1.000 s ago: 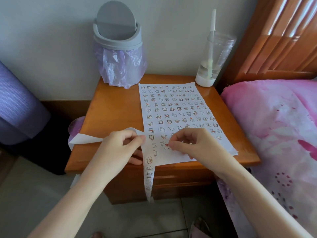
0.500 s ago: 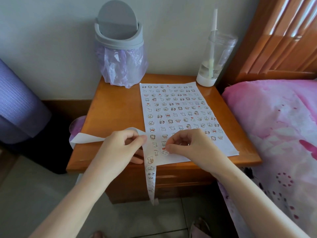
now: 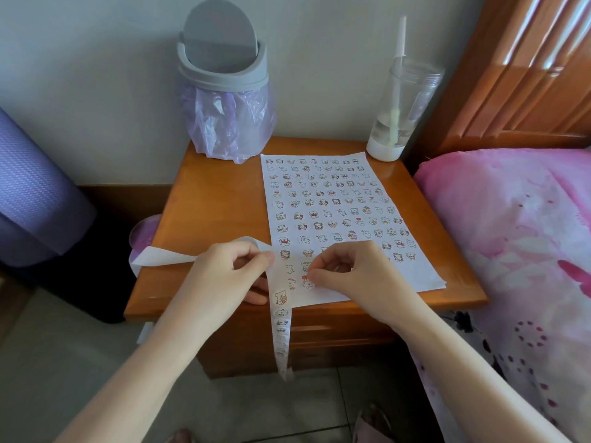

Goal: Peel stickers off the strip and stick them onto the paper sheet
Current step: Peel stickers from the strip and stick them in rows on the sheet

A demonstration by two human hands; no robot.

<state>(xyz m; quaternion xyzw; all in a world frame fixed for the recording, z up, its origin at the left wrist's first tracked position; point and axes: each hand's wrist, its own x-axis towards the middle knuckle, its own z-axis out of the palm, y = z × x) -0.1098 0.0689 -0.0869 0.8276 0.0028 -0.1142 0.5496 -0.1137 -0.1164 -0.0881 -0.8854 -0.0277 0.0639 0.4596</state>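
A white paper sheet (image 3: 339, 193) covered with rows of small cartoon stickers lies on the wooden nightstand (image 3: 217, 199). A long sticker strip (image 3: 281, 318) runs from the left over the nightstand's front edge and hangs down toward the floor. My left hand (image 3: 227, 273) pinches the strip where it bends, at the sheet's near left corner. My right hand (image 3: 348, 270) has its fingers curled, with thumb and fingertip on a small sticker (image 3: 306, 282) on the sheet's near edge. Whether the sticker is stuck down I cannot tell.
A grey swing-lid bin (image 3: 224, 91) with a purple bag stands at the back of the nightstand, and a clear cup with a straw (image 3: 399, 107) at the back right. A pink bed cover (image 3: 518, 251) lies right. A purple rolled mat (image 3: 35, 193) stands left.
My right hand has slid slightly left and nearer along the sheet's front edge with the sticker. My left hand keeps its pinch on the strip in the same place.
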